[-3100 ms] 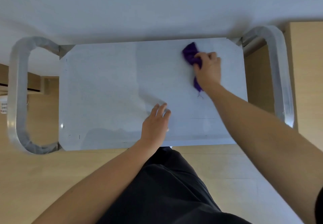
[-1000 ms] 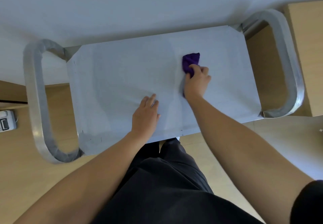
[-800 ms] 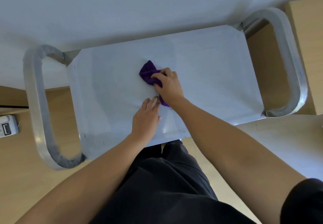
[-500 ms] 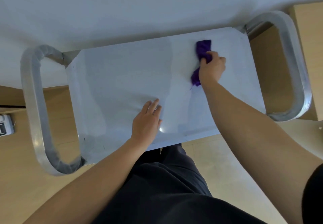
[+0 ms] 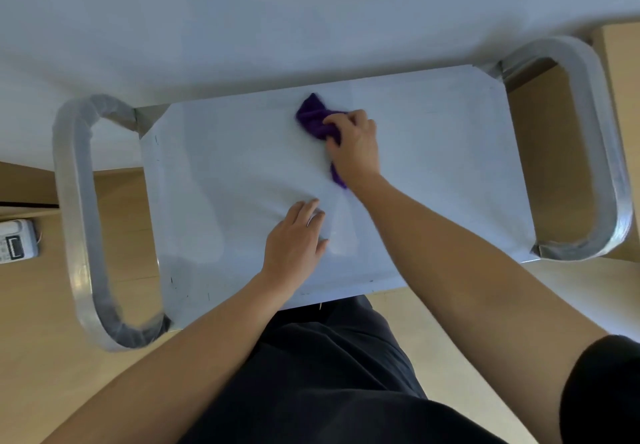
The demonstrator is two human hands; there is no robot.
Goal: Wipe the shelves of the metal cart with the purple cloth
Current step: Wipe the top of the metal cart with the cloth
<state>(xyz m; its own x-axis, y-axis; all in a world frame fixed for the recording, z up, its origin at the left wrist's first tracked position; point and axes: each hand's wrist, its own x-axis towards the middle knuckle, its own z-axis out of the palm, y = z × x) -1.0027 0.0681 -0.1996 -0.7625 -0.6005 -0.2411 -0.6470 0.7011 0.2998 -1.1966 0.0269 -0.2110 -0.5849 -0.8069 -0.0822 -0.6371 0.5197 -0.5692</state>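
Nearest to the camera are the dark trousers (image 5: pixel 329 374) of the person, and at the right edge a black sleeve (image 5: pixel 606 391). Both bare forearms reach forward over the cart (image 5: pixel 145 121), which stands on a wooden floor (image 5: pixel 41 357). The left hand (image 5: pixel 294 239) lies flat on the top shelf (image 5: pixel 225 173), near its front edge and about in the middle of its length. Its fingers are straight, close together, and hold nothing.

A little farther and slightly to the right, the right hand (image 5: pixel 356 146) presses down on the shelf with its fingers curled round the cloth (image 5: pixel 311 120). The cloth is purple and crumpled. One part sticks out beyond the fingertips toward the far left, and a small end shows beside the wrist on the near side. It lies on the shelf, closer to the far edge than to the front one. The two hands do not touch.

At each short end of the shelf there is a rounded metal handle: the left handle (image 5: pixel 79 222) and the right handle (image 5: pixel 595 153). On the floor beyond the left handle lies a small white device (image 5: pixel 15 241). Behind the cart is a white wall (image 5: pixel 277 11).
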